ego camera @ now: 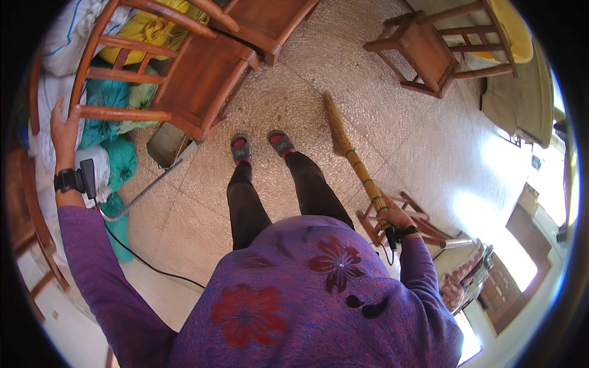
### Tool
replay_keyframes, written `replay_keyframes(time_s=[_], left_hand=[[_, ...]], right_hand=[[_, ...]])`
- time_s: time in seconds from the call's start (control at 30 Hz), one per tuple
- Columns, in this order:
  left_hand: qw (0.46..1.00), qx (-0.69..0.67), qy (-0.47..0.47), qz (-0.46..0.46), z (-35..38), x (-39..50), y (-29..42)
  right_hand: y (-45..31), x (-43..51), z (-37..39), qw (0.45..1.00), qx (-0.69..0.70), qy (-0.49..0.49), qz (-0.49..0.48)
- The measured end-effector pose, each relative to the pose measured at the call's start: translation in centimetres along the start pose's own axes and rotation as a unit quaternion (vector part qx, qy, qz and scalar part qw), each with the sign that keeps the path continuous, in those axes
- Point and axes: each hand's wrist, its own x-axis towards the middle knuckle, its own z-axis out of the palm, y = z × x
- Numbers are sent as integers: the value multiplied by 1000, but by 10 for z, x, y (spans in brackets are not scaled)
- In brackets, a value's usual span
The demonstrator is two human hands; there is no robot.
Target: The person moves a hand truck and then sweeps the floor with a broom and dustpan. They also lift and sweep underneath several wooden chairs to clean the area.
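Observation:
In my right hand (396, 215) is the bound handle of a straw broom (361, 172). Its bristles (337, 122) slant away over the speckled floor, ahead and right of my slippers (281, 142). My left hand (64, 133) grips the end of the back rail of a wooden chair (198, 78), thumb on one side and fingers on the other. A long-handled metal dustpan (168, 145) stands on the floor beside that chair's seat, its bent handle (152, 191) reaching back below my left forearm.
Stuffed sacks and tied teal bags (120, 158) line the left side. Another wooden chair (271, 20) adjoins the first. A wooden chair (430, 55) stands far right near a covered piece of furniture (517, 103). Wooden furniture (414, 211) lies beyond my right hand. A black cable (142, 262) trails from my left wrist.

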Motion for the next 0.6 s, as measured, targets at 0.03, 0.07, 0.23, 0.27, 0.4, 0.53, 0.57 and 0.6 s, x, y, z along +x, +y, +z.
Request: replay_keyframes(time_s=[0.03,0.07,0.23,0.27,0.4,0.53,0.57,0.6], left_hand=[[997,58,14,39,11,20,-5],[994,100,10,33,20,40,-9],[998,23,-62,-9,50,88,-30],[994,-12,-108,-31,54,95,-33],[963,-162,-214,1,74,122,-43],[958,-190,-210,-37,92,139,-57],[954,-194,-224,-48,94,140,-58],[950,-197,-237,-54,94,141,-58]], right_hand=[[-3,-9,12,998,-1,65,23],[-4,-18,23,997,33,63,25],[-23,39,55,980,154,113,-46],[-27,63,57,974,193,112,-37],[-39,144,99,984,15,179,-16],[-21,118,243,990,-90,91,-62],[-24,103,264,988,-78,115,-61],[-30,87,271,989,-102,100,-51]])
